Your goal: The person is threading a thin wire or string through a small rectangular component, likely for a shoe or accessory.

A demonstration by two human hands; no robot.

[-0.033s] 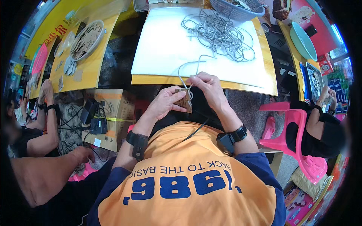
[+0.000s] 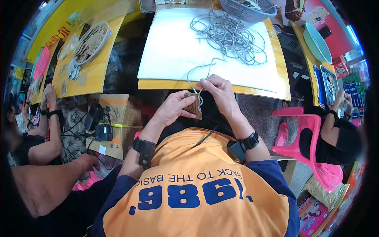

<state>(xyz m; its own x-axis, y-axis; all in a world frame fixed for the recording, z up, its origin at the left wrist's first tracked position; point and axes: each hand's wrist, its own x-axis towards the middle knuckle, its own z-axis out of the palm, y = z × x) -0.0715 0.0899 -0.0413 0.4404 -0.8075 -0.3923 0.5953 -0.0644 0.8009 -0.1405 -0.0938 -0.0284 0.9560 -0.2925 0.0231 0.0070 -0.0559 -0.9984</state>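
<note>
While small brown tag [image 2: 193,106] sits pinched in left hand [image 2: 173,108] just before chest, right hand [image 2: 218,91] fingers closed on grey cord [image 2: 194,77] looping from tangle [image 2: 231,35] on white sheet of bench [image 2: 173,51]. Judgement: keep tag steady, cord end short, feed slack gently to avoid snagging the pile.

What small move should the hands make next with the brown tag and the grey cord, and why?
Probably draw the cord's loop snug through the tag's top. The left hand holds the brown tag, the right hand pinches the grey cord just above it, and a slack loop arches up over the white sheet.
</note>
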